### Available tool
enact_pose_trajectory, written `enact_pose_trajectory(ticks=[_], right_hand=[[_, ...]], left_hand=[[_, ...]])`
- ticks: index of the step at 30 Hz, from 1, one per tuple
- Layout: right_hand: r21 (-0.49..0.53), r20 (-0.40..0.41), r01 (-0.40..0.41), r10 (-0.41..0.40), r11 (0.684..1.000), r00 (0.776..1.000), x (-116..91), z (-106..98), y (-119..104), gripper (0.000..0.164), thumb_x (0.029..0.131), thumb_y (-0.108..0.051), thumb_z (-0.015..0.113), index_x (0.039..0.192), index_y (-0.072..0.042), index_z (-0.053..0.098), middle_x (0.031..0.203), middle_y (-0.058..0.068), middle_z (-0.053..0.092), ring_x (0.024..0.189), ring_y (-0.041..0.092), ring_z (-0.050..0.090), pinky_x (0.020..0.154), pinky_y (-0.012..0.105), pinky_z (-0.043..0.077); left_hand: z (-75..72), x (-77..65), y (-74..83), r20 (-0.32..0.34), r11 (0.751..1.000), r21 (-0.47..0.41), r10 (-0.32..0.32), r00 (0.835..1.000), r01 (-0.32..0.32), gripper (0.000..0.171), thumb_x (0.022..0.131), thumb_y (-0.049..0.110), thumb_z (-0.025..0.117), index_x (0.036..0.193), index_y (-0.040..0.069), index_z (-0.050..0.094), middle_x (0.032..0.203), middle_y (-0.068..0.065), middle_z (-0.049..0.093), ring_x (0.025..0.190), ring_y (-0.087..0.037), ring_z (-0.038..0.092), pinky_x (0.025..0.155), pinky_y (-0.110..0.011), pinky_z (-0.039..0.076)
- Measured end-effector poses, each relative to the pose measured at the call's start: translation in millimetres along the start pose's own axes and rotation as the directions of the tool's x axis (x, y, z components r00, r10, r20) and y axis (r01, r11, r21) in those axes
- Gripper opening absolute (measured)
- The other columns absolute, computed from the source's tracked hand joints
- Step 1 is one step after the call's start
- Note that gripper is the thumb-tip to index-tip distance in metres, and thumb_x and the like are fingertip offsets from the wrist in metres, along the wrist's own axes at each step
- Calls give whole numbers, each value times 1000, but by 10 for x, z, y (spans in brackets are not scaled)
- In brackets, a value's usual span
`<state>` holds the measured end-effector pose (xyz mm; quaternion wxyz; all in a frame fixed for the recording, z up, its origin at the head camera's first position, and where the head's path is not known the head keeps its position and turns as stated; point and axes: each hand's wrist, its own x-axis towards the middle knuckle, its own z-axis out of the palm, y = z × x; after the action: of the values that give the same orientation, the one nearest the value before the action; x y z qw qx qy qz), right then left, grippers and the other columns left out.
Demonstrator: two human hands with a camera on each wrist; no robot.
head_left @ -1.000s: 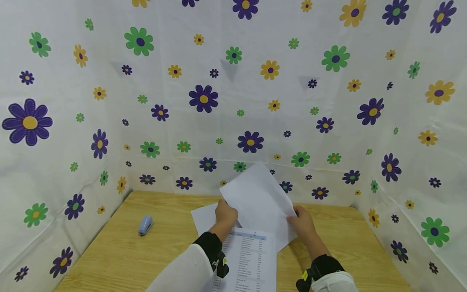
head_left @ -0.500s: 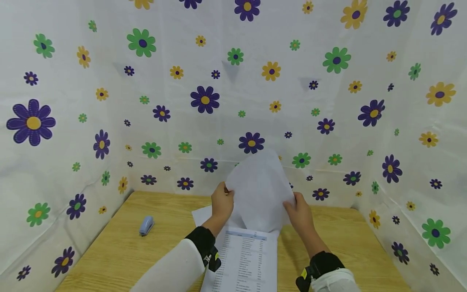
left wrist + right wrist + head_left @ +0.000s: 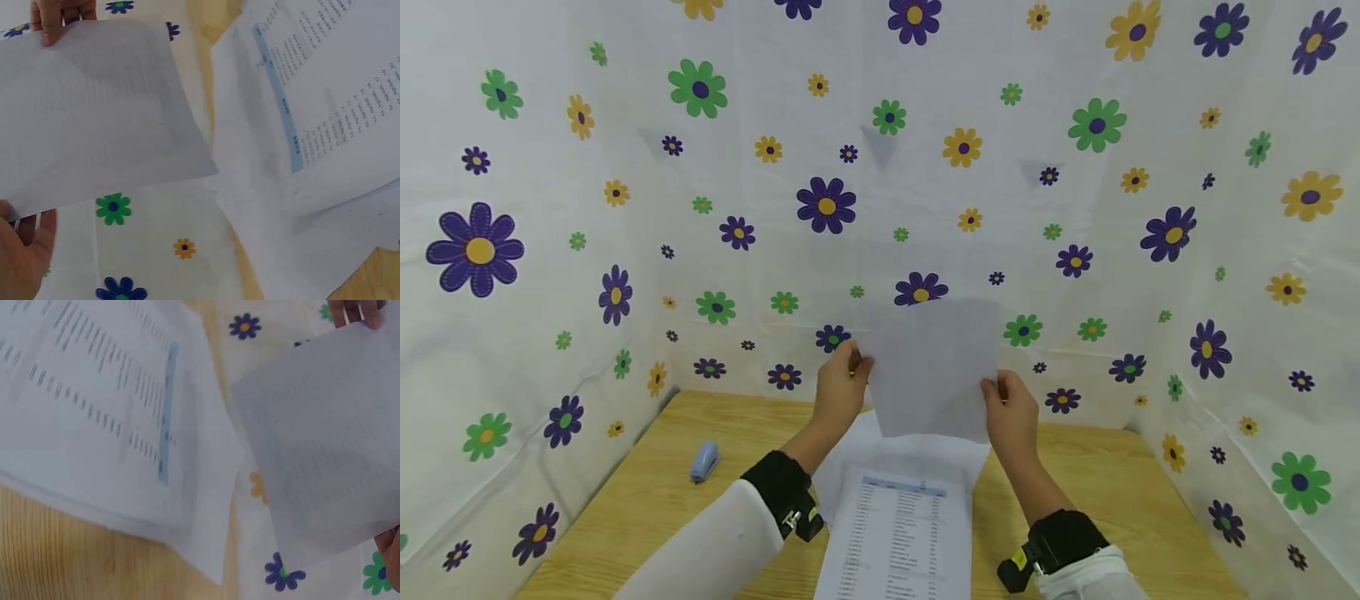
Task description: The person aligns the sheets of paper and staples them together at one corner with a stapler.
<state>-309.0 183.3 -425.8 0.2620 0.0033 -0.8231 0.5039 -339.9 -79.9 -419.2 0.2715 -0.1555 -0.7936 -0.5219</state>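
Observation:
A sheet of paper (image 3: 932,367) is held up above the table between both hands, its blank side toward me and faint print showing through in the wrist views. My left hand (image 3: 841,385) pinches its left edge between thumb and fingers. On the right edge, my right hand (image 3: 1013,417) grips it the same way. Below lies a printed sheet (image 3: 898,533) with a blue header band and columns of text. Under and behind it, further white paper (image 3: 842,462) sticks out at an angle.
A small blue stapler (image 3: 704,462) stands at the left of the wooden table (image 3: 647,517). White flower-patterned cloth (image 3: 745,108) hangs behind the table and along both sides.
Both hands have risen and the left has shifted left, lifting the sheet from a tilted, bent position to a flat upright one, apart from the papers below. The stapler stays put.

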Motion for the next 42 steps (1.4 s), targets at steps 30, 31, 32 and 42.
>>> enact_pose_trajectory(ticks=[30, 31, 32, 42], right_hand=[[-9, 440, -410, 372, 912, 817, -690, -466, -242, 17, 98, -12, 68, 106, 2, 63, 80, 12, 66, 58, 21, 61, 54, 35, 57], [-20, 454, -415, 378, 910, 807, -727, -472, -241, 17, 98, -12, 69, 105, 1, 62, 78, 11, 65, 56, 20, 60, 52, 34, 56], [-27, 468, -419, 382, 908, 797, -762, -477, -238, 17, 97, -12, 69, 104, 1, 62, 76, 11, 64, 55, 20, 58, 51, 33, 54], [-131, 571, -404, 402, 905, 715, -1115, -462, -20, 18, 96, -16, 71, 96, -1, 60, 64, 5, 60, 49, 14, 56, 46, 28, 50]], left_hand=[[-722, -788, 224, 537, 912, 45, -367, 759, 409, 13, 97, 9, 67, 105, -2, 64, 78, -6, 67, 62, -17, 60, 50, -30, 54], [-739, -824, 227, 552, 911, 47, -366, 749, 411, 12, 97, 9, 67, 103, -2, 63, 76, -6, 67, 61, -16, 60, 49, -30, 53], [-753, -859, 227, 564, 909, 51, -369, 739, 414, 12, 97, 9, 67, 100, -1, 63, 74, -5, 65, 60, -16, 59, 49, -31, 53], [-788, -1245, 171, 609, 892, 100, -405, 682, 441, 17, 95, 6, 68, 85, 3, 54, 59, 1, 49, 45, -13, 50, 43, -27, 46]])
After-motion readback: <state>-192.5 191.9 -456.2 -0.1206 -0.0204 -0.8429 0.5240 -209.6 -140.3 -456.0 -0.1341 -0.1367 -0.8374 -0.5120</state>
